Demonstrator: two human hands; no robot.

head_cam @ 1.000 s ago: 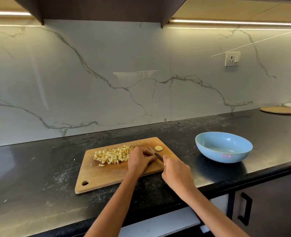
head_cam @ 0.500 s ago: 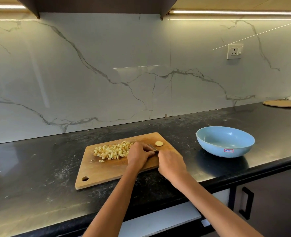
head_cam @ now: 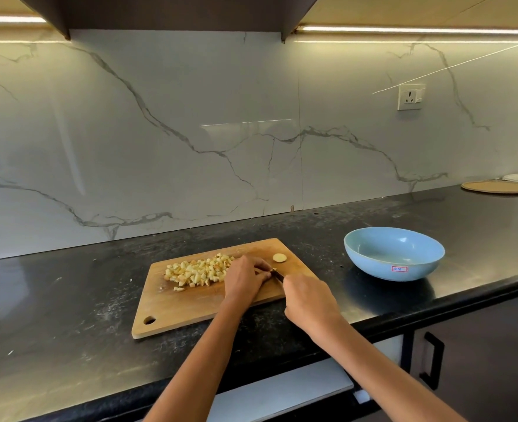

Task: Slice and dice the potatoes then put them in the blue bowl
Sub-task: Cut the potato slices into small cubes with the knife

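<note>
A wooden cutting board (head_cam: 190, 309) lies on the black counter. A heap of diced potato (head_cam: 198, 272) sits on its far left part. One round potato slice (head_cam: 279, 257) lies near the board's far right corner. My left hand (head_cam: 244, 280) curls over a potato piece on the board, which is mostly hidden under the fingers. My right hand (head_cam: 309, 301) grips a knife (head_cam: 277, 275); only a short dark stretch of it shows between the two hands. The blue bowl (head_cam: 394, 252) stands to the right of the board with nothing visible inside it.
The counter's front edge runs below the board, with a cabinet handle (head_cam: 431, 360) under it at the right. Flat round plates (head_cam: 499, 186) lie at the far right by the marble wall. A wall socket (head_cam: 411, 97) sits above them.
My right hand has moved in closer to the left hand, and less of the knife blade shows. The left hand stays on the board.
</note>
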